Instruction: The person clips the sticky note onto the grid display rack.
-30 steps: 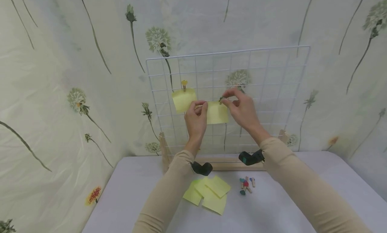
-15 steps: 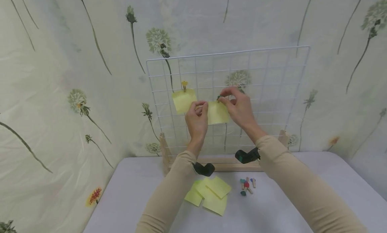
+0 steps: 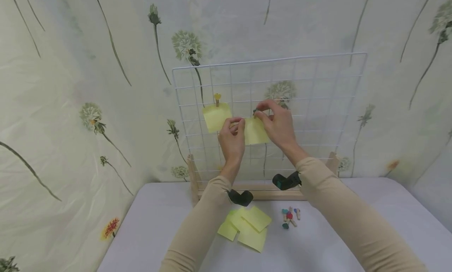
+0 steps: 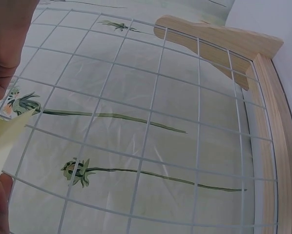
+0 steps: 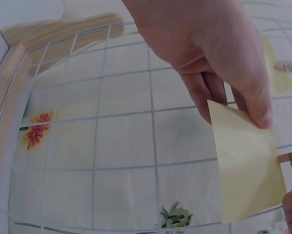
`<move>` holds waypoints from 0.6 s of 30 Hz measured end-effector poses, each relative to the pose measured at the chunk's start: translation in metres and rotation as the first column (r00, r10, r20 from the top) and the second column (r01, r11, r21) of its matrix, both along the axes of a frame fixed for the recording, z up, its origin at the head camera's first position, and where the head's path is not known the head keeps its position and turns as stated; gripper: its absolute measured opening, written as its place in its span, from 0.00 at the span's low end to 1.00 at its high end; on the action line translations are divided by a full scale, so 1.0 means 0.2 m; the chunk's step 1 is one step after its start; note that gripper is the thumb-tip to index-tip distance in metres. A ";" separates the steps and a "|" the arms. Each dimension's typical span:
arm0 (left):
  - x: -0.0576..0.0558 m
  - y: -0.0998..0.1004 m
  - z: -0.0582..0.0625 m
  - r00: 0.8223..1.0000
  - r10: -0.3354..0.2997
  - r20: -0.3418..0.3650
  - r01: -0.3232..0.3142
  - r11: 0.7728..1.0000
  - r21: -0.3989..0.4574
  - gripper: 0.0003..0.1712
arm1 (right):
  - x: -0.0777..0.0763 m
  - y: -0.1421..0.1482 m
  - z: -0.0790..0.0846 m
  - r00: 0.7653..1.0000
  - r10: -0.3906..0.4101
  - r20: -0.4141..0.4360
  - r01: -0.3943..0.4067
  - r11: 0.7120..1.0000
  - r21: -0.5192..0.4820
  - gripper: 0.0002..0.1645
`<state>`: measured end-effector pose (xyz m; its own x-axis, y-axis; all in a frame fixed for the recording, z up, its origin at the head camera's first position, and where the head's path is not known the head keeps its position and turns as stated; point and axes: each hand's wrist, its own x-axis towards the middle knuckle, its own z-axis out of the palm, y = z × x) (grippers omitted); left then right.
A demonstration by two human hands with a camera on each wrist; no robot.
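My left hand (image 3: pixel 232 140) pinches the left edge of a yellow paper note (image 3: pixel 256 131) held against a white wire grid (image 3: pixel 307 79). The right wrist view shows this left hand (image 5: pixel 209 53) large, thumb on the front of the note (image 5: pixel 248 170). My right hand (image 3: pixel 279 123) pinches a small wooden clothespin (image 5: pixel 286 157) with a dark green top at the note's upper edge. Part of the clothespin is hidden by the fingers. To the left, a second yellow note (image 3: pixel 216 118) hangs from the grid by a clothespin with a yellow top (image 3: pixel 217 98).
Several loose yellow notes (image 3: pixel 248 229) lie overlapping on the white table (image 3: pixel 318 232). Right of them is a small heap of clothespins (image 3: pixel 289 217) with coloured tops. The grid stands in a wooden base (image 3: pixel 261 195), before a flower-patterned backdrop (image 3: pixel 106 146).
My right hand has moved slightly left along the note's upper edge with the green-topped clothespin. My left hand keeps its hold on the note.
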<state>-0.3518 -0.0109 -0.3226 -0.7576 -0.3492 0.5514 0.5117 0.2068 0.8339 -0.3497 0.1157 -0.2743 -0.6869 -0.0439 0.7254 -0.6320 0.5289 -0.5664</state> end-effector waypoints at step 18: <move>0.00 0.01 0.00 0.999 0.027 -0.020 -0.028 1.000 -0.010 0.11 | -0.01 -0.02 0.03 0.996 -0.062 -0.057 0.068 0.993 0.099 0.09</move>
